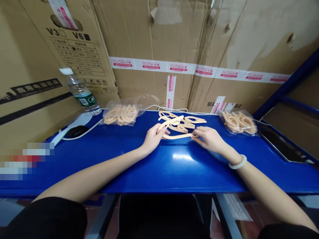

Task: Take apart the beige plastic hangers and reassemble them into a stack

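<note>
A beige plastic folding clothes hanger [177, 136] is held between my two hands, just above the blue table. My left hand [152, 137] is closed around its left part, where a curved piece rises up and to the right. At its right end, the fingers of my right hand [208, 138] pinch the tip. Behind the hands lie several more beige folded hangers [196, 119], loose and overlapping, partly covered by the held one. Exactly how the held hanger's parts join is hidden by my left fingers.
Clear bags of beige pieces stand left [121, 114] and right [239, 122]. A water bottle [83, 94], a pale blue brush [77, 122] and a black rounded object [77, 131] are at left. A dark phone [284, 146] lies right. Cardboard [149, 39] backs the blue table [149, 176].
</note>
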